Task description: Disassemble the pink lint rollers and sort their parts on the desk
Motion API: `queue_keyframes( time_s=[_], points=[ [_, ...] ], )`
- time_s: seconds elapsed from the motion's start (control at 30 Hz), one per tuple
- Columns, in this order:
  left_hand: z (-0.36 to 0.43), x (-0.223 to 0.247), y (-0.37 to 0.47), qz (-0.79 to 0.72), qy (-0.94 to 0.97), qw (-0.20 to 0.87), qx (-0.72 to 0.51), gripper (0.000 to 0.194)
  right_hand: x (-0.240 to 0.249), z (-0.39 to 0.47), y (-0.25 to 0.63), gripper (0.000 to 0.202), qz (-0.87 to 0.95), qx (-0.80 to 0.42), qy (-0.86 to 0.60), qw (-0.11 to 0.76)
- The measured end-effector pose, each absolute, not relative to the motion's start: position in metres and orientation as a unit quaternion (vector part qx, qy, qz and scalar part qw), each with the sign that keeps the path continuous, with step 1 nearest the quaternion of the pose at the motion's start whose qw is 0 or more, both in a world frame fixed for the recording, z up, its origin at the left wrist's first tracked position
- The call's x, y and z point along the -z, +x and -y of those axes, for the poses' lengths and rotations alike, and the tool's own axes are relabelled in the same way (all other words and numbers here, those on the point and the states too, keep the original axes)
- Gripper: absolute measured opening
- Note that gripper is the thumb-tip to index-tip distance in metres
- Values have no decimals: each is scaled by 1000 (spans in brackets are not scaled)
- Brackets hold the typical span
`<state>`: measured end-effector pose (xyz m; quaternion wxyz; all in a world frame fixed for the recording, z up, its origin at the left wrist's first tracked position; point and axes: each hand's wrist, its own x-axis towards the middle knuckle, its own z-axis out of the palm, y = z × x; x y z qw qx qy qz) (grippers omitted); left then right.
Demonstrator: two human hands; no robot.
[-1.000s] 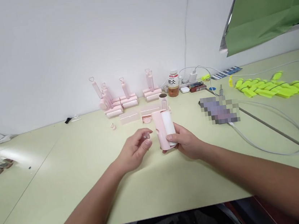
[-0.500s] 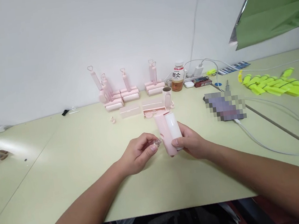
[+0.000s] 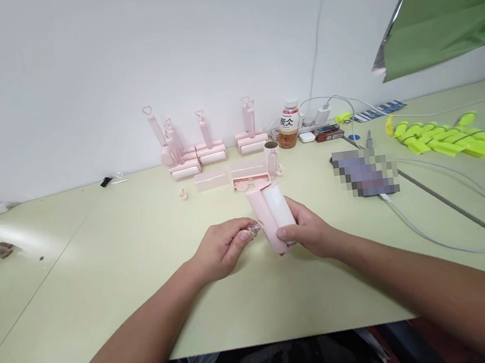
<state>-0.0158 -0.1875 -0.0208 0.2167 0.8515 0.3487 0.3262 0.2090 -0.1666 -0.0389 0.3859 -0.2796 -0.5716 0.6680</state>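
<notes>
My right hand [image 3: 312,226] is closed around a lint roller head, tilted above the table. It has a pink housing [image 3: 264,217] alongside a white sticky roll [image 3: 279,205]. Pinched between the thumb and fingers of my left hand [image 3: 224,247] is a small clear plastic piece [image 3: 254,229]. The tip of that piece meets the notch in the housing's left side; whether it has gone in I cannot tell. Just beyond lie an open pink case [image 3: 251,181], a clear cover [image 3: 211,180] and a small pink part [image 3: 183,194].
Several pink lint rollers [image 3: 211,153] with upright handles stand along the wall. Beside them are a drink bottle [image 3: 288,124] and a brown-lined roll [image 3: 271,148]. To the right lie a phone [image 3: 359,176] with its cable and yellow-green strips [image 3: 453,135].
The clear piece and the housing's notch have come together. The roller head has tilted slightly further, its top shifting left, while my left hand's fingers have straightened a little.
</notes>
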Motion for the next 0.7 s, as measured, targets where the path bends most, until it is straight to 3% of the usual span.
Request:
queue_keyframes(
  time_s=[0.7],
  points=[
    [180,18,-21,-408,893,83,-170,34,30,167,203,47,593,-631,-402,298]
  ],
)
